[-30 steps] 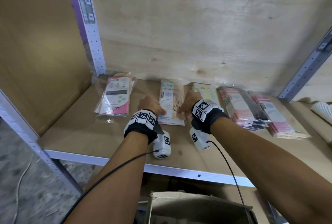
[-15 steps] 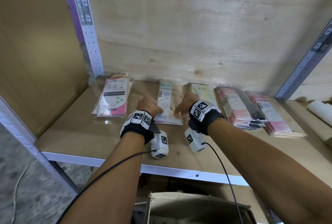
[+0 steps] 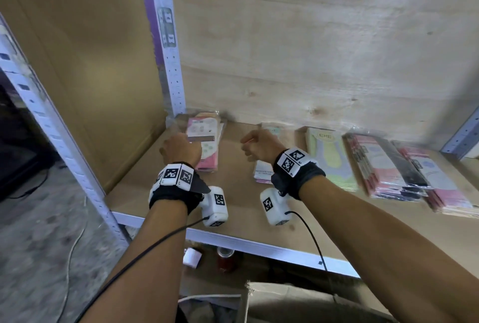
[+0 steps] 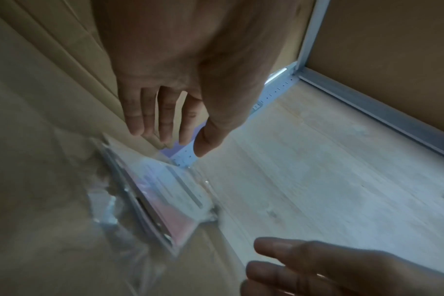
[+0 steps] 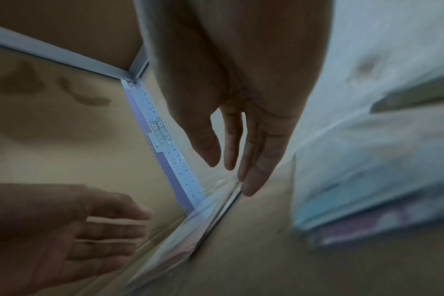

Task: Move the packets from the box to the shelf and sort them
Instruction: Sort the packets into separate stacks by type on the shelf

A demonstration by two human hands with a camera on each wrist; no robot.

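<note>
Since the earlier frame both my hands had swung left off the middle EHE packet. On the shelf (image 3: 233, 193) five packet piles (image 3: 388, 169) lay sorted; the box (image 3: 298, 304) below hid any remainder. My left hand (image 3: 181, 149) and right hand (image 3: 260, 145) hung empty, fingers relaxed, near the pink packet (image 3: 207, 146).

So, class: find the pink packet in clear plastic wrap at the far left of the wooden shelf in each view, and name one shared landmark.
Head: pink packet in clear plastic wrap, upper centre-left, partly behind the left hand.
Left wrist: lower centre-left, below the fingers.
Right wrist: lower centre, seen edge-on.
Shared landmark: the white perforated upright post, right behind the packet.
</note>
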